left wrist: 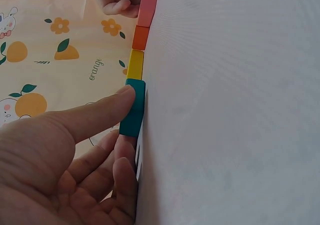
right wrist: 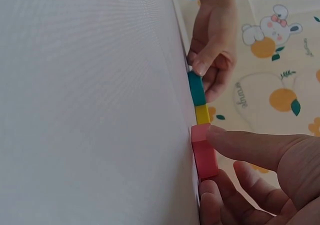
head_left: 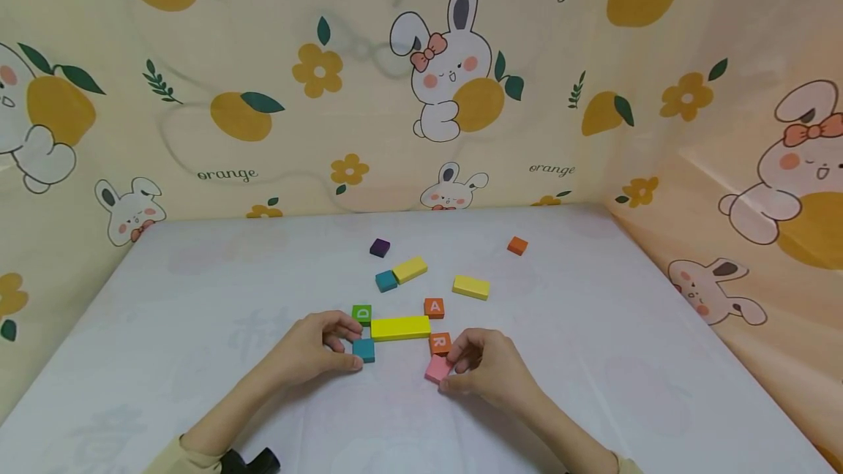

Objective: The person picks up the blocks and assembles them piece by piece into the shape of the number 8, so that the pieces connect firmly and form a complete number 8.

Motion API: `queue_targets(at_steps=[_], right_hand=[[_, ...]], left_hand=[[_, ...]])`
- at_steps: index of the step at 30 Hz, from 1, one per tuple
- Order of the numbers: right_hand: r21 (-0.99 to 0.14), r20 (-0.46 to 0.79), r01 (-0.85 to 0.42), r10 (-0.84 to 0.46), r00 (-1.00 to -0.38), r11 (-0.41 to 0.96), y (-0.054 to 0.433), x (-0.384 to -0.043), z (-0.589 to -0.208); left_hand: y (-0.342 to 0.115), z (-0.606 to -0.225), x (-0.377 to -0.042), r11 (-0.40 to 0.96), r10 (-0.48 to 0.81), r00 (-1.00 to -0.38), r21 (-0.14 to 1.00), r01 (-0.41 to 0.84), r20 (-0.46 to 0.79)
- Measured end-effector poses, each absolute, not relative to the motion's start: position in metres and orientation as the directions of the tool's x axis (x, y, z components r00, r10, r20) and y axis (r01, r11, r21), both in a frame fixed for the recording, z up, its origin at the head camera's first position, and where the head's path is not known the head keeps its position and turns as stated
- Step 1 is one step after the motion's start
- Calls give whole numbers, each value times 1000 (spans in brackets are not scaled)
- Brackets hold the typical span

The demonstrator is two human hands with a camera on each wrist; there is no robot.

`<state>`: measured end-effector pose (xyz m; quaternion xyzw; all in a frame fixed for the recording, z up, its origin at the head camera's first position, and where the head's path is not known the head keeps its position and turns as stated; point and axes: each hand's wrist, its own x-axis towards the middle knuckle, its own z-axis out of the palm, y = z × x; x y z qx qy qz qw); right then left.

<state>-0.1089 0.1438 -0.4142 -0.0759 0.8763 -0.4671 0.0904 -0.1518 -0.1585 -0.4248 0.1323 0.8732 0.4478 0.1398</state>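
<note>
My left hand (head_left: 320,346) holds a teal block (head_left: 364,350) between thumb and fingers, at the lower left of a long yellow block (head_left: 400,328). In the left wrist view the thumb lies on the teal block's near face. A green block marked D (head_left: 361,314) sits just behind the teal one. On the other side, my right hand (head_left: 490,364) pinches a tilted pink block (head_left: 437,369). The pink block lies in front of an orange block marked R (head_left: 440,344), by the yellow block's right end. Behind that end rests an orange block marked A (head_left: 434,307).
Farther back on the white table (head_left: 217,328) lie a purple block (head_left: 380,247), a teal block (head_left: 386,281) against a yellow block (head_left: 410,269), another yellow block (head_left: 470,287) and an orange block (head_left: 517,246). A black object (head_left: 253,461) shows beside the left sleeve.
</note>
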Motion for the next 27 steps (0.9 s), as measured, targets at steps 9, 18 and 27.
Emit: queue_targets(at_steps=[9, 18, 27], right_hand=[[-834, -80, -51, -212, -974, 550, 144, -109, -415], [-831, -80, -48, -204, -976, 554, 142, -108, -415], [-830, -83, -46, -204, -975, 556, 142, -109, -415]], left_hand=[[-159, -425, -151, 557, 360, -924, 823, 106, -125], [-159, -426, -152, 558, 365, -923, 822, 114, -120], [-159, -426, -152, 557, 368, -922, 822, 118, -116]])
